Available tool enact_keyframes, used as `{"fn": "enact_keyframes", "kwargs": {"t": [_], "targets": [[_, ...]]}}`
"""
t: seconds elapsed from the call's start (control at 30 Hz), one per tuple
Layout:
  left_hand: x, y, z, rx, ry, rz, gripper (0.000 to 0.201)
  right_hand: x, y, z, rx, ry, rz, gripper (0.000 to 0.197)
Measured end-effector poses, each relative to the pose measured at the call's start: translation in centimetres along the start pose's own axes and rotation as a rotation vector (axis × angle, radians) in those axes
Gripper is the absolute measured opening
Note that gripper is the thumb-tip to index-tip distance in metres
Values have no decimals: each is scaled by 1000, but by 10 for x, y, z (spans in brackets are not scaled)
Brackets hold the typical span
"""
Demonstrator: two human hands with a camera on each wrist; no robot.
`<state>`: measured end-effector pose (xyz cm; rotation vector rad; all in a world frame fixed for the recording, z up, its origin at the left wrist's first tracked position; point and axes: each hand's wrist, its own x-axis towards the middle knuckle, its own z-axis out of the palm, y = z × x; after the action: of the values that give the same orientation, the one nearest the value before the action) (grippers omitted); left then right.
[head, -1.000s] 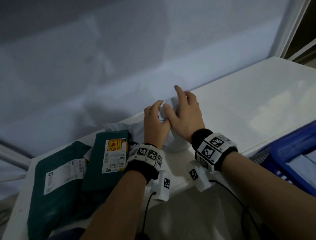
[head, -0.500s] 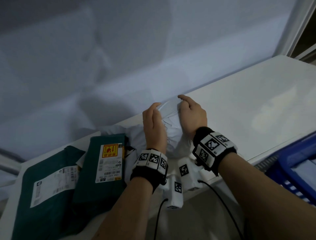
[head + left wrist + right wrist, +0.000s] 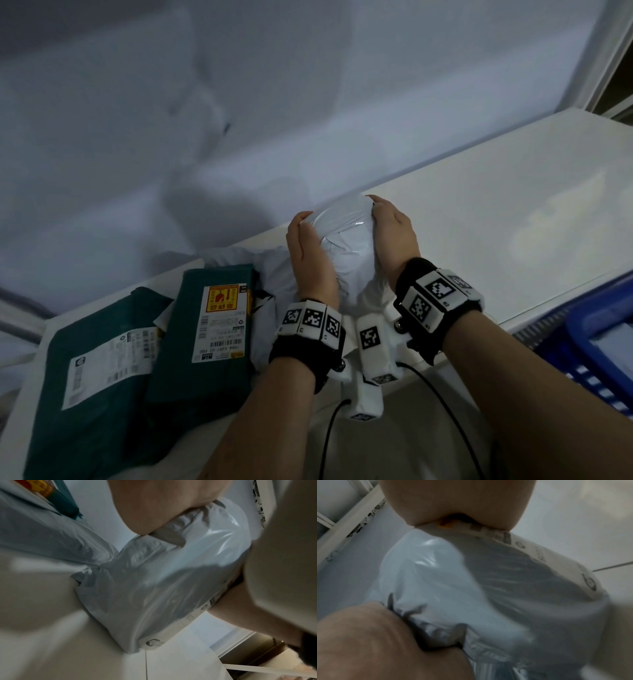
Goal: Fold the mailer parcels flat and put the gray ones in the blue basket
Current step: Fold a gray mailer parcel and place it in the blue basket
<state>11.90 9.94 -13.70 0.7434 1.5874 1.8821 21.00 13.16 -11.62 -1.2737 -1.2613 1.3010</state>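
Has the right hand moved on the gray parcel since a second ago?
Yes. The right hand has shifted from flat on top, beside the left hand, to gripping the gray parcel's right side, toward the blue basket.

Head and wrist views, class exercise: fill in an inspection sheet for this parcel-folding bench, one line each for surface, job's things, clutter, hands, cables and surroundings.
Surface: white table, bare on its right part.
Job's things: gray parcel bulging, held between both hands; two green parcels with labels at left, another gray parcel behind them; blue basket at right edge, something pale inside.
Clutter: nothing seen.
Hands: left hand and right hand grip the held parcel's sides, fingers curled over its far end.
Cables: black cables hang from the wrist cameras below the table edge.
Surroundings: pale wall behind; white frame at upper right.
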Motion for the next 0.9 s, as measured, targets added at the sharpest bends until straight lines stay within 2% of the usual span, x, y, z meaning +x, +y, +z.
{"fn": "enact_keyframes", "kwargs": {"t": [0.2,0.3,0.43,0.5,0.57,0.63,0.7,0.8,0.83,0.9], "targets": [[4,6,-2,95,-86,28,23,2,-1,-8,-47,-32,-1,44],[14,8,-8,319,-154,129,28,2,-1,-16,-99,-53,-26,39],[19,20,-10,663,-122,173,47,4,0,-21,-152,-85,-14,39],[12,31,-8,750,-145,338,56,4,-1,-20,-191,-115,-10,42],[6,39,-4,746,-214,500,56,5,-1,-19,-223,-133,-24,42],[4,38,-1,780,-301,557,54,4,-2,-18,-242,-141,-45,41],[4,29,-1,968,-346,653,54,2,-4,-16,-249,-159,-62,39],[6,14,-4,1124,-303,787,55,1,-7,-17,-314,-188,-73,45],[7,12,-4,1115,-288,805,53,2,-9,-19,-378,-172,-111,48],[6,10,-2,1099,-274,813,51,0,-16,-18,-516,-116,-277,50]]}}
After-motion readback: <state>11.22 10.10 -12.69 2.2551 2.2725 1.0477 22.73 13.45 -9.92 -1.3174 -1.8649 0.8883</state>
